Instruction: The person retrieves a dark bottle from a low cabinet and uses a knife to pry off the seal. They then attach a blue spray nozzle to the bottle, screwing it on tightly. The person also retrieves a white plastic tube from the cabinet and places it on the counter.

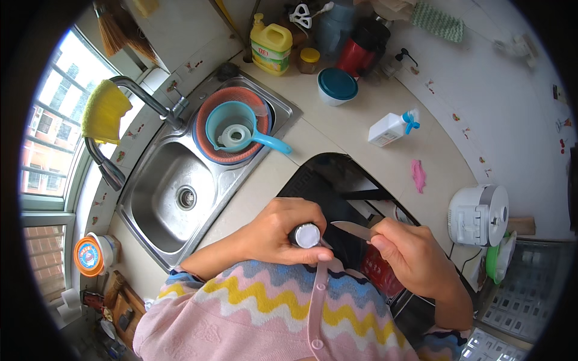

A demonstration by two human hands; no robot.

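Observation:
My left hand (289,230) is closed around a dark bottle (307,235) with a pale round top, which points up towards the camera close to my chest. Just to the right, my right hand (408,255) grips a knife by its handle, mostly hidden in the fingers. The metal blade (352,229) points left at the bottle, with a small gap between them. A second small shiny point shows below the bottle, by my left thumb; I cannot tell what it belongs to.
A steel sink (171,198) lies left, with a blue dipper (231,124) in a red basket (216,97) beyond it. On the counter stand a yellow jug (271,47), a teal-lidded tub (337,85), a white bottle (387,130), a pink cloth (418,176) and a white appliance (476,216).

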